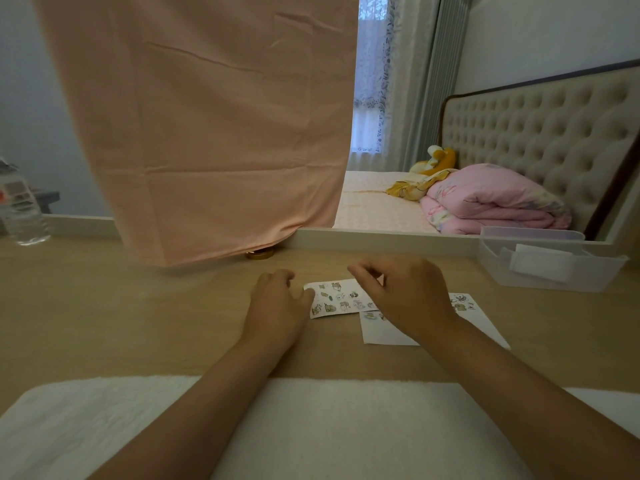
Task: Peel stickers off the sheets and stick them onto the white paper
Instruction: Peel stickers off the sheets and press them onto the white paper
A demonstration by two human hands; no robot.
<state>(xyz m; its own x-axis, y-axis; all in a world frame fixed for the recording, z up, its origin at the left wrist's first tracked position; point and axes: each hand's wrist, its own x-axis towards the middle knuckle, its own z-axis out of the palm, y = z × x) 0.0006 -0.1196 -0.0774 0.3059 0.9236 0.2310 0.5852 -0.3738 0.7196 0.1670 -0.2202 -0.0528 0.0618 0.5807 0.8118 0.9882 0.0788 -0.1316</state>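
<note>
A small sticker sheet (pixel 341 299) printed with several cartoon stickers lies on the wooden desk (pixel 104 306). My left hand (pixel 277 301) rests at its left edge, fingers loosely curled, the thumb pressing the sheet's corner. To the right lies the white paper (pixel 384 332), with a few stickers (pixel 462 303) on its far right part. My right hand (pixel 407 292) hovers over the sheet's right end and the paper, covering much of both. Its fingers are curled and the thumb and forefinger are drawn together. Whether a sticker sits between them is hidden.
A white towel (pixel 311 427) covers the desk's near edge under my forearms. A clear plastic tray (pixel 550 268) stands at the right, a water bottle (pixel 20 209) at the far left. A peach cloth (pixel 207 133) hangs over the mirror behind, with a gold lid (pixel 260 253) below it.
</note>
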